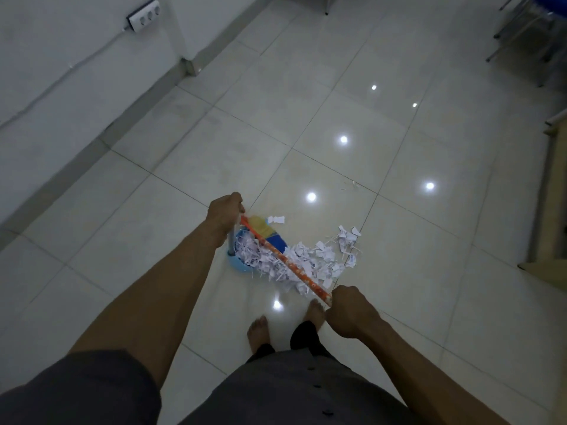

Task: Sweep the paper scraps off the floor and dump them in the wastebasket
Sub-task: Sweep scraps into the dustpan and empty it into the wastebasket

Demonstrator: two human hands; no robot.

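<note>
A heap of white paper scraps (310, 262) lies on the pale tiled floor in front of my bare feet. My left hand (224, 211) grips the upright grey handle (233, 237) of a light blue dustpan (237, 265), which holds part of the heap. My right hand (348, 314) grips the orange patterned broom stick (291, 268), which slants across the scraps. The broom's yellow and blue head (267, 233) rests on the floor just behind the dustpan. A few scraps (351, 185) lie apart, farther out. No wastebasket is in view.
A white wall with a socket strip (144, 15) and a cable runs along the left. Metal chair legs (518, 35) stand at the top right. A wooden furniture edge (552, 194) sits at the right. Ceiling lights reflect off the tiles.
</note>
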